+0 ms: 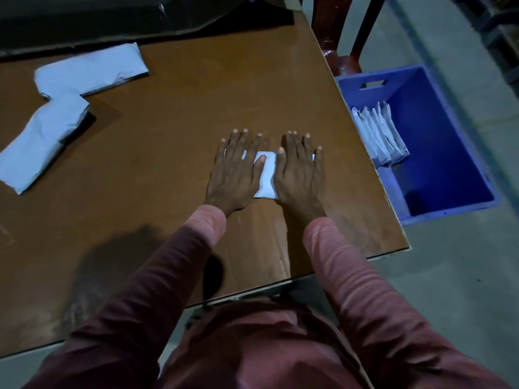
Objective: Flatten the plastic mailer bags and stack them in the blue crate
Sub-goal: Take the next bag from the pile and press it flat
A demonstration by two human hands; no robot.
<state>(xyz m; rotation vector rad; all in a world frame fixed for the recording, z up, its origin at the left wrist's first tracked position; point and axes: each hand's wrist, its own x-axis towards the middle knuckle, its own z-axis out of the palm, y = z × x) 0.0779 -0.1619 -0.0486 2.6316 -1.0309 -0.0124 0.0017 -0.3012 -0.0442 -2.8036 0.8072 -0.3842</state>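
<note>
1. I seem to be in a dim packing or storage room.
2. Bare grey concrete floor (455, 290) surrounds my worn brown table (174, 141).
3. A blue crate (393, 82) of folded mailer bags (379, 136) stands off the table's right edge.
4. Loose mailer bags (92, 68) lie near its far left corner.

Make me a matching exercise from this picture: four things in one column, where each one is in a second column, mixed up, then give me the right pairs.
Things
1. small folded mailer
2. blue crate
3. row of mailers
4. loose mailers

Places
A. on the floor beside the right edge of the table
B. lying at the far left of the table, no hand on them
C. pressed flat under the left hand and right hand
D. standing on edge inside the crate

Pairs: 1-C, 2-A, 3-D, 4-B
</note>
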